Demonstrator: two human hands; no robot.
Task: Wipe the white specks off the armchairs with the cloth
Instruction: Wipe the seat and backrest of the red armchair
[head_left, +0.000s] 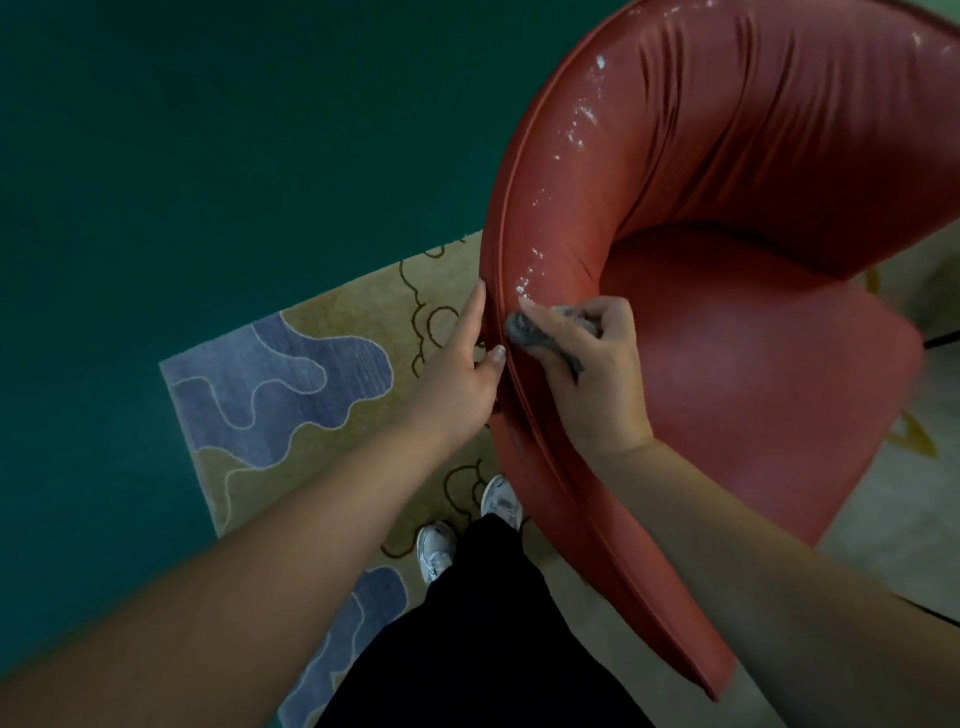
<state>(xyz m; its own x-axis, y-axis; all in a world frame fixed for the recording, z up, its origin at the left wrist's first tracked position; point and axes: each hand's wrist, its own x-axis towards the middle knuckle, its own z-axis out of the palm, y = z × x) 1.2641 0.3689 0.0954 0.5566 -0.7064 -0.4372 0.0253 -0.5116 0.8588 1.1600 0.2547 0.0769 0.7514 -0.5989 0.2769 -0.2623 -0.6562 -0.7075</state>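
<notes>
Your right hand (592, 364) has its fingers curled round a crumpled grey cloth (540, 338), pressing it against the smooth, glossy red armchair (753, 364) low on the curved inner face of its rounded back. Your left hand (462, 364) lies with fingers straight and relaxed on the outer side of the piped rim, thumb on the seam. A trail of white specks (582, 119) runs up the shiny back above the cloth; the chair stands partly on a tan and blue rug (291, 374) with wavy outlines.
</notes>
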